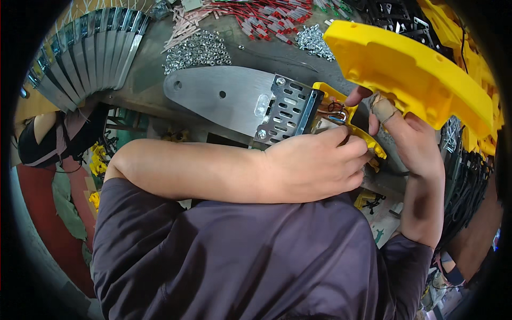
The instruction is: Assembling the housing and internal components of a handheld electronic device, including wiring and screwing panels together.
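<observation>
Plainly, in the head view, one steel blade plate (234,109) lies above the person's left forearm, its rounded tip pointing left, its long axis sloping slightly down to the right. It bears two round holes in its bare part and one slotted metal bracket (290,111) at its right end, beside one open yellow housing (376,145). The left hand (320,164) curls its fingers on that housing's near side, gripping it. The right hand (408,137) bends its fingers beside one larger yellow shell (405,72); whether they grip it, I cannot tell.
</observation>
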